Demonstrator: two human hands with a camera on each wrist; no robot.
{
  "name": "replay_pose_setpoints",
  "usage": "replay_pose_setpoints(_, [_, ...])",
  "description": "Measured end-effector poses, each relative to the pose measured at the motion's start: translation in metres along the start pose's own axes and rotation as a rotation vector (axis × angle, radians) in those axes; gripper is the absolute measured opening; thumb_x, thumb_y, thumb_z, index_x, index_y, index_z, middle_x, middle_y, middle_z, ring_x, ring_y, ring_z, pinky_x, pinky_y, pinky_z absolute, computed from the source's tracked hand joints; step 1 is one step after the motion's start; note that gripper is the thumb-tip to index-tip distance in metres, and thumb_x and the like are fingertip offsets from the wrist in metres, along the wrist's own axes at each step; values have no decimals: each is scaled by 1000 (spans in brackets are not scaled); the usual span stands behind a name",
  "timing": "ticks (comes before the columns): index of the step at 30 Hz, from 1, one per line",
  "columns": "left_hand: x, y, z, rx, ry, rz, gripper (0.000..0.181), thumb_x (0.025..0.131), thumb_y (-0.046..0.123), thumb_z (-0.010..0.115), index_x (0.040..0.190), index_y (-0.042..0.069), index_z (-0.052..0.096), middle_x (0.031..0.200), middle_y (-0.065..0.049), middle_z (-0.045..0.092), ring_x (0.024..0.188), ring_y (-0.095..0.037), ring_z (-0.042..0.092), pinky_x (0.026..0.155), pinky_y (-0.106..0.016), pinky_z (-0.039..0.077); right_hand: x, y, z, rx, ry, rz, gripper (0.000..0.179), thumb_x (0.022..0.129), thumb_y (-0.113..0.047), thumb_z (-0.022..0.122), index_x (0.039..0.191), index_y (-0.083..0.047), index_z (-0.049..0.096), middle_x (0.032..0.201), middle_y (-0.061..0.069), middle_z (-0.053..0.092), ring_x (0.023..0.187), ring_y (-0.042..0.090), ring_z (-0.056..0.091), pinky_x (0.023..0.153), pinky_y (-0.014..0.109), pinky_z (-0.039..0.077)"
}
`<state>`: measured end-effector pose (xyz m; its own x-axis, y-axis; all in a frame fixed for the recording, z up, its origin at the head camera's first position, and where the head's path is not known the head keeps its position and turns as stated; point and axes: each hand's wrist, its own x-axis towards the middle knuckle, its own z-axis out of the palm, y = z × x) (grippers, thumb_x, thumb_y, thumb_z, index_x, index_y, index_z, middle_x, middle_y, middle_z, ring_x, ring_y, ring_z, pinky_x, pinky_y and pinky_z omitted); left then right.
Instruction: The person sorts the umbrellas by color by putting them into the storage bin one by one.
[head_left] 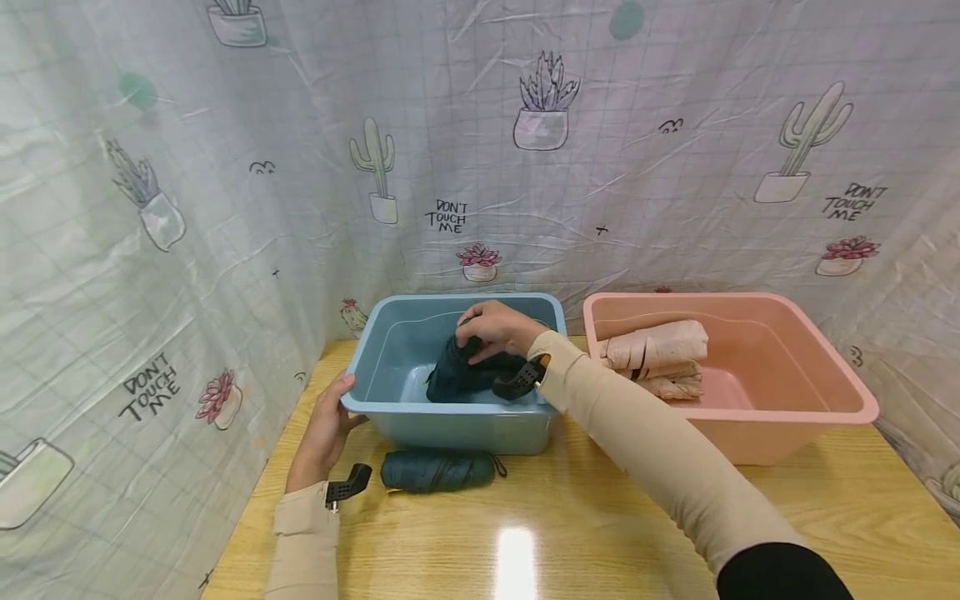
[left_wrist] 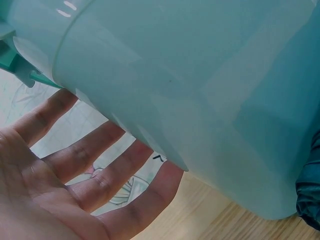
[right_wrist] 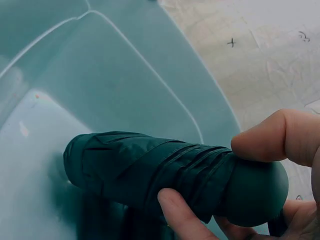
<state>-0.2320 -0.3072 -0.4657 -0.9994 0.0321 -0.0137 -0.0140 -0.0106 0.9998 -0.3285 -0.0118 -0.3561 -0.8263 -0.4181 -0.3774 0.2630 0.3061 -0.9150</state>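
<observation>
A blue plastic tub (head_left: 375, 367) stands on the wooden table. My right hand (head_left: 497, 327) reaches into it and grips a folded dark teal umbrella (head_left: 459, 375) by its handle end; in the right wrist view my fingers (right_wrist: 280, 137) curl round the umbrella (right_wrist: 150, 167) above the tub's floor (right_wrist: 75, 100). My left hand (head_left: 324, 433) rests against the tub's near left corner, thumb on the rim. The left wrist view shows straight fingers (left_wrist: 95, 170) beside the tub wall (left_wrist: 200, 90). A second folded dark umbrella (head_left: 438, 470) lies on the table before the tub.
A pink tub (head_left: 795, 392) to the right holds folded beige umbrellas (head_left: 660, 354). A cactus-print curtain (head_left: 150, 250) closes off the back and left. The wooden table (head_left: 600, 517) extends toward me.
</observation>
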Motion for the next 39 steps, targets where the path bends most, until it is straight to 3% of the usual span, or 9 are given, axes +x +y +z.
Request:
replay_pose_setpoints(5, [0,-1,0,-3,10,6,59,107,44,39,155,10,41,144,-8,51,136,-29,42,112,-73,29,6,7,1,-18,-4,16,28,90,0,66,118,-1,62,127,16,53,99,28,61,88,45,61])
replay_pose_setpoints(9, [-1,-1,-1,4,9,10,58,107,44,38,155,11,41,144,-9,50,136,-30,41,111,-73,31,8,12,3,-51,-34,21,29,91,1,65,120,2,62,134,17,53,123,31,56,91,45,60])
replay_pose_setpoints(12, [0,-1,0,6,6,10,59,107,44,38,155,11,40,150,-18,42,137,-33,39,111,-73,30,8,14,3,-80,-69,27,37,92,2,64,128,6,58,134,17,53,122,29,57,93,45,59])
replay_pose_setpoints(15, [0,-2,0,3,4,13,59,107,45,38,155,11,40,151,-18,42,138,-33,39,111,-74,30,7,14,2,-104,-90,32,42,93,1,62,134,8,54,128,15,54,110,25,60,93,44,59])
replay_pose_setpoints(18, [-1,-2,0,8,8,13,59,107,45,38,156,11,40,152,-18,42,138,-33,38,111,-75,29,6,15,0,-117,-91,32,41,95,0,61,135,7,53,127,15,54,108,24,59,94,43,59])
replay_pose_setpoints(25, [-1,0,0,6,6,10,59,107,45,38,156,12,40,154,-20,39,140,-34,37,112,-75,29,0,16,-9,-166,-73,28,32,99,-4,56,130,7,56,130,14,52,119,27,52,97,44,58])
replay_pose_setpoints(32, [-1,1,1,7,4,4,60,107,45,37,157,11,38,153,-18,40,141,-36,34,112,-74,28,-8,19,-20,-181,-65,35,37,103,-13,57,137,1,54,149,17,46,144,34,39,100,51,55])
replay_pose_setpoints(39, [-1,1,1,0,-4,-5,61,107,45,36,157,10,37,157,-17,38,141,-34,34,114,-75,26,-15,21,-26,-292,-89,72,43,101,-20,61,138,1,53,146,19,48,132,33,50,104,52,52])
